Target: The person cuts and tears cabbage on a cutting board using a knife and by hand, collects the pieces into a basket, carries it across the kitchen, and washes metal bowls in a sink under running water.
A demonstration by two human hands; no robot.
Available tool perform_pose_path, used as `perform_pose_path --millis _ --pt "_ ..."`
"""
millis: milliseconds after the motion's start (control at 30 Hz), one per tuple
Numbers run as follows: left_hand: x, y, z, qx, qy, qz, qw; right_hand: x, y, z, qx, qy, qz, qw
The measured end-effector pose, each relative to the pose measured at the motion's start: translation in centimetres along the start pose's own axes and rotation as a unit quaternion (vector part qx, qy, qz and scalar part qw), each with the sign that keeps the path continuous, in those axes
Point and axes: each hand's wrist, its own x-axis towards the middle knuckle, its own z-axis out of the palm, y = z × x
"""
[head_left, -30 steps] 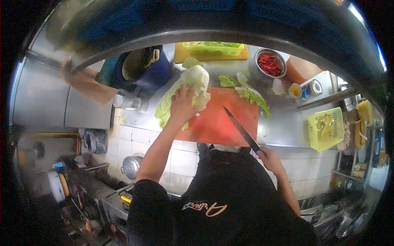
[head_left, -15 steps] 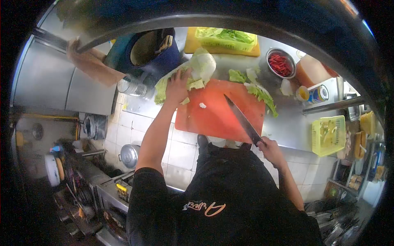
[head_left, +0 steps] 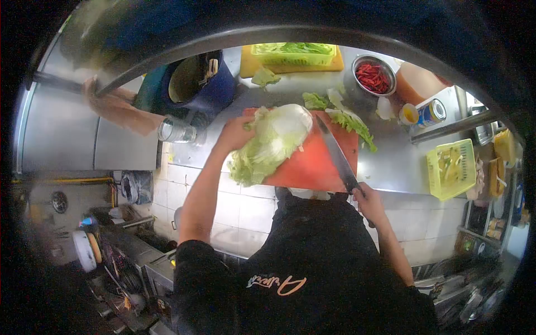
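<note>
My left hand (head_left: pixel 237 134) grips the left side of a leafy cabbage (head_left: pixel 276 137), pale and white at its upper right with frilly green leaves at the lower left. The cabbage lies over the left part of a red cutting board (head_left: pixel 318 167), its leaves hanging past the board's edge. In my right hand (head_left: pixel 369 202) is the handle of a long kitchen knife (head_left: pixel 336 153). The blade points up and away over the board, to the right of the cabbage and apart from it. Loose green leaves (head_left: pixel 353 124) lie along the board's upper right edge.
At the back, a yellow-green basket (head_left: pixel 293 58) of cut leaves sits on a yellow board (head_left: pixel 247 68). A metal bowl (head_left: pixel 357 66) of red peppers, a can (head_left: pixel 432 113) and a yellow basket (head_left: pixel 451 167) stand right. A blue bin (head_left: pixel 215 89) and a glass jar (head_left: pixel 176 133) stand left.
My left hand has drawn the cabbage toward me from beyond the board's upper left corner onto the board, turning it. A leaf piece now lies behind it. The knife stays over the board's right side.
</note>
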Motion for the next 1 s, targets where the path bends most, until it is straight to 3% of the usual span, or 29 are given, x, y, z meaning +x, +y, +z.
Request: perform_pose_path --millis 167,267,467,633,733,833,933,1000 --pt "-2.1 0.9 0.1 0.013 -0.008 0.008 1.000 -0.2 -1.2 0.3 -0.020 0.022 -0.056 0.998" --pt "-3.9 2.5 0.1 0.152 0.083 0.030 0.985 0.3 -3.1 0.3 -0.058 0.010 -0.124 0.991" --pt "-4.0 0.4 0.5 -0.029 0.026 -0.039 0.998 1.4 -7.2 1.1 -0.112 -0.056 -0.162 0.979" --pt "-5.9 3.2 -1.7 0.081 0.053 0.022 0.995 -0.2 -14.3 -0.6 -0.101 -0.040 -0.228 0.968" --pt "-6.6 4.3 -1.6 0.141 0.104 0.054 0.983 -0.6 -15.6 0.3 -0.041 0.045 -0.325 0.944" --pt "-6.6 4.5 -2.0 0.169 0.118 0.056 0.977 1.9 -14.2 3.3 -0.104 0.095 -0.399 0.906" --pt "-6.5 4.5 -2.4 0.135 0.139 0.071 0.979 4.7 -12.2 4.0 -0.221 -0.168 -0.195 0.940" --pt "-6.7 4.7 -3.3 0.106 0.162 0.074 0.978 4.3 -13.1 3.4 -0.198 -0.146 -0.183 0.952"
